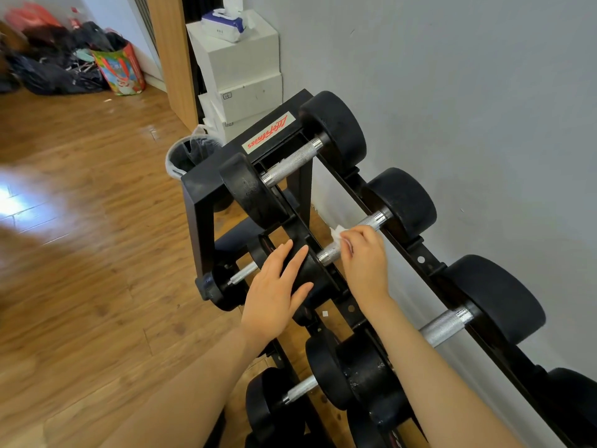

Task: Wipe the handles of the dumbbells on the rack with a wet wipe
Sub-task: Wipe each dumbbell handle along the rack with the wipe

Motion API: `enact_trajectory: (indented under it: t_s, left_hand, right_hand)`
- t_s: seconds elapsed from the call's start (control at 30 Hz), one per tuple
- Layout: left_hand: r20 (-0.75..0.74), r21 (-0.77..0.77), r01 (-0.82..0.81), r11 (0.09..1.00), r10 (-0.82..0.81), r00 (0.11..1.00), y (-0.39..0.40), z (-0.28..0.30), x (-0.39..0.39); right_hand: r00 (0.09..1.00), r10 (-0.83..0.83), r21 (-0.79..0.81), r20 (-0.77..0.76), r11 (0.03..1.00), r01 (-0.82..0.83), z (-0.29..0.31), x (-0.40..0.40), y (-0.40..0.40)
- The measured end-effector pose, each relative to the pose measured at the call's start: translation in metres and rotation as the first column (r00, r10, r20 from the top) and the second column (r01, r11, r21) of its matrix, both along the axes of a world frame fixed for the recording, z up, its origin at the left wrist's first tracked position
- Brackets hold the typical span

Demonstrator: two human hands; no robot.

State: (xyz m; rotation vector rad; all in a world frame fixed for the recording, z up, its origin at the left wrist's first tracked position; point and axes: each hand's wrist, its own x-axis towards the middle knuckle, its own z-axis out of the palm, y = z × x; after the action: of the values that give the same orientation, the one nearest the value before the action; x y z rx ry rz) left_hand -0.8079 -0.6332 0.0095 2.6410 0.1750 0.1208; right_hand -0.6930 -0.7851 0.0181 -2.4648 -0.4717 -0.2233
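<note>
I see my right hand (363, 253) with its grip curled round the wet wipe (337, 233), pressing it onto the knurled handle (371, 222) of the second dumbbell on the rack (206, 205), at about 3 o'clock from my left hand (274, 286). My left grip is wide, fingers straight on that dumbbell's near black weight (310, 273). A wipes pack (226, 25) sits on white boxes (239, 66) at 12 o'clock.

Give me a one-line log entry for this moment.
right hand: holds wet wipe on second dumbbell handle | left hand: flat on near weight head
</note>
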Motion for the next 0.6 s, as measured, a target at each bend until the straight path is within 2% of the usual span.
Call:
enact_trajectory:
  t_s: [0.17,0.27,0.33,0.5,0.6]
  left_hand:
    - [0.018,0.004,0.006,1.000,-0.006,1.000,0.002,-0.001,0.000]
    - [0.033,0.004,0.006,1.000,-0.006,0.999,0.003,-0.004,0.001]
    - [0.038,0.003,-0.003,1.000,0.002,0.999,0.001,-0.005,0.000]
    - [0.051,-0.018,-0.007,1.000,0.008,0.999,0.002,-0.008,0.000]
    - [0.060,-0.003,-0.001,1.000,0.001,0.998,0.003,-0.008,0.001]
  right_hand:
    - [0.988,0.156,-0.135,0.017,0.979,-0.152,0.001,-0.001,-0.001]
    - [0.999,0.052,-0.125,0.012,0.991,-0.050,0.004,0.007,-0.004]
    - [0.999,0.042,-0.124,0.015,0.992,-0.040,0.004,0.006,-0.003]
    - [0.955,0.289,-0.228,0.064,0.936,-0.268,0.005,-0.003,0.005]
    - [0.975,0.201,-0.207,0.094,0.962,-0.178,0.008,0.006,0.005]
